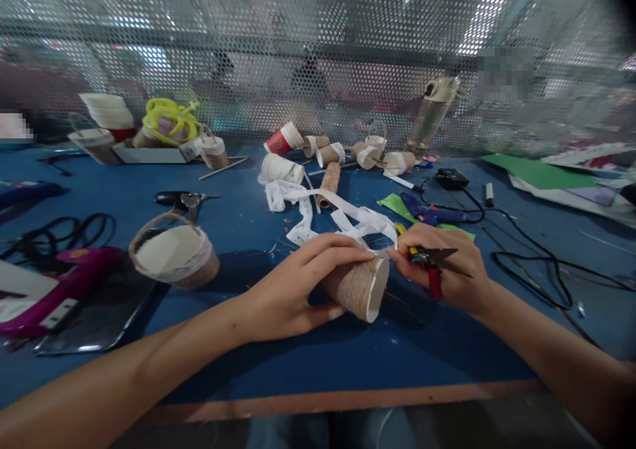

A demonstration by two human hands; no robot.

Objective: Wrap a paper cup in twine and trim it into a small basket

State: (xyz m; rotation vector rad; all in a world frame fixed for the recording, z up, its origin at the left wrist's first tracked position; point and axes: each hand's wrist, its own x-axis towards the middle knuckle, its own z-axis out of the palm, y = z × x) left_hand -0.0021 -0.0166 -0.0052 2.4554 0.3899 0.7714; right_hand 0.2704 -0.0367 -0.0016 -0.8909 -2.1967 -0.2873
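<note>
- No words, brand names or numbers can be read.
- Red paper cup point(278, 142): a small mark on its side, too blurred to make out.
- Pink glue gun point(94, 263): a yellowish mark on its body, illegible.
- White paper cup point(279, 169): faint printing, illegible.

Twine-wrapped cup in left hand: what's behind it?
White ribbon and part of the blue tabletop; the left hand and the twine-wrapped cup hide what lies directly behind.

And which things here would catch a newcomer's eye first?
Probably the twine-wrapped cup in the left hand, at front centre, with the right hand beside it gripping a red-and-yellow-handled tool. Next, the yellow coil at the back left and the magenta device at the left edge.
</note>
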